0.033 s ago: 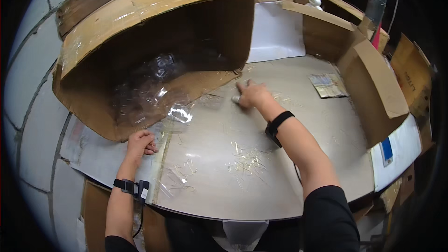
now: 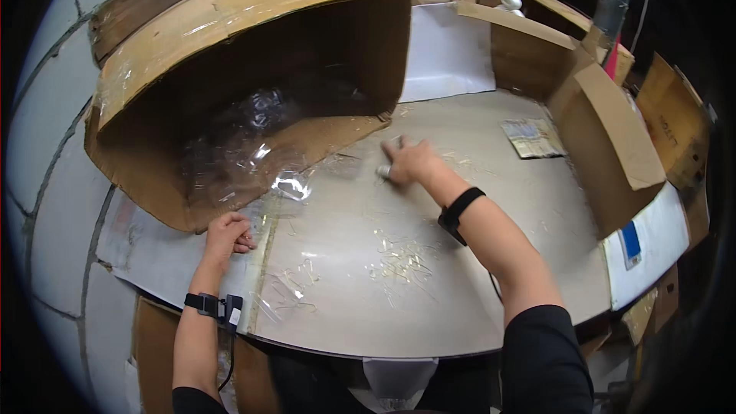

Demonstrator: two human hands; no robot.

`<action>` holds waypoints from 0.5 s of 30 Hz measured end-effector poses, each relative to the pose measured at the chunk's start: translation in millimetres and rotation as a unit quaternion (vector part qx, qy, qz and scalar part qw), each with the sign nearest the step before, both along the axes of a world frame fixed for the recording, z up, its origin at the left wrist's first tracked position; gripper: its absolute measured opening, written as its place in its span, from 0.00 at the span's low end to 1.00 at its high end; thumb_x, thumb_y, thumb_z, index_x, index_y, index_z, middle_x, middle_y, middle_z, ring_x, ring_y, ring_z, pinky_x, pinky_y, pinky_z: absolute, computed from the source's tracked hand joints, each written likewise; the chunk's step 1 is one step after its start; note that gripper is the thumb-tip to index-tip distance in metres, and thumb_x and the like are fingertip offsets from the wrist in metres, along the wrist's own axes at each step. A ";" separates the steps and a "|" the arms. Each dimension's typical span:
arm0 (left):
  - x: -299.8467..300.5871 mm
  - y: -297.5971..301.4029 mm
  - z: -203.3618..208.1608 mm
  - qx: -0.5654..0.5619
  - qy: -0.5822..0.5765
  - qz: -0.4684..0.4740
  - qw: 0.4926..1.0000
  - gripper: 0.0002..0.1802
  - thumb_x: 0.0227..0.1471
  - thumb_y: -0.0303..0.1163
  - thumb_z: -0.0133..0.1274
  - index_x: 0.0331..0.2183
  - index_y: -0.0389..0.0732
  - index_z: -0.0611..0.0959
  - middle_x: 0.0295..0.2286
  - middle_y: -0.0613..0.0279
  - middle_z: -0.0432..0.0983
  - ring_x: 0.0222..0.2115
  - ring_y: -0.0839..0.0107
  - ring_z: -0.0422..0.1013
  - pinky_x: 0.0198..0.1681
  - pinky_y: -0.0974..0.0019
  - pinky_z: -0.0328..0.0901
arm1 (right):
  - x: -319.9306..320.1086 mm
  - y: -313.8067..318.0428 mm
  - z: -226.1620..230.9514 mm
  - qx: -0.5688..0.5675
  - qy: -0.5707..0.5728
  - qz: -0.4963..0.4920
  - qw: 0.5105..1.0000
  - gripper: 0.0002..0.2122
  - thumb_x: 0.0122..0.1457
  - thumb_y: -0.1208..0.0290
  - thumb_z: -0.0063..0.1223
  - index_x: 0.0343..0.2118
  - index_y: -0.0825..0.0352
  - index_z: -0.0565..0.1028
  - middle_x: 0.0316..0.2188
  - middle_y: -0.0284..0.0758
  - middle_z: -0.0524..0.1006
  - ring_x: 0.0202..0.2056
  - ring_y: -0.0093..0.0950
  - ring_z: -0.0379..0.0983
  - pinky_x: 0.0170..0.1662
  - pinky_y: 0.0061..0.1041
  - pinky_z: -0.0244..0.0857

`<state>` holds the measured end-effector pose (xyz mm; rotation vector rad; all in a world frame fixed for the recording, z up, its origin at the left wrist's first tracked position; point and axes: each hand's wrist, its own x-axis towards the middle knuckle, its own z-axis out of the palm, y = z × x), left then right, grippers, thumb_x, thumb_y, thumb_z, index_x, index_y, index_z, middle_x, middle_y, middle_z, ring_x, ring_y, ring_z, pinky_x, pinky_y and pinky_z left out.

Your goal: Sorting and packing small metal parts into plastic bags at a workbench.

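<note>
My right hand (image 2: 412, 161) reaches across the table with fingers spread, their tips down at the tabletop. A whitish cover is on one of its digits. My left hand (image 2: 228, 234) rests at the near edge of the big cardboard box, fingers curled in; what they hold, if anything, is hidden. Clear plastic pieces (image 2: 257, 157) lie in the open mouth of the box and spill out between my hands. Thin, shiny hook-like bits (image 2: 402, 261) form a loose pile on the table, nearer to me than my right hand. More such bits (image 2: 295, 287) lie to the left.
The large cardboard box (image 2: 245, 4) stands on its side at the left. Cardboard walls (image 2: 606, 138) border the table on the right, with a white sheet (image 2: 448, 50) at the back. A flat printed packet (image 2: 533, 138) and a blue-and-white item (image 2: 631, 244) lie at the right.
The whole view has shifted slightly. My right hand has stayed in nearly the same spot with its fingers spread; my left hand has hardly moved.
</note>
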<state>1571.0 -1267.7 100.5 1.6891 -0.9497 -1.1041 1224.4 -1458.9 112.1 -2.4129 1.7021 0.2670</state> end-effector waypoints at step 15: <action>5.2 1.2 -14.0 -0.041 -0.025 0.010 0.999 0.05 0.48 0.30 0.52 0.28 0.40 0.77 0.20 0.67 0.72 0.17 0.77 0.71 0.18 0.79 0.63 | -147.7 64.5 12.6 0.031 -0.040 -0.140 0.989 0.36 0.55 0.39 0.35 0.62 0.55 0.48 0.63 0.47 0.42 0.63 0.47 0.35 0.63 0.41 0.38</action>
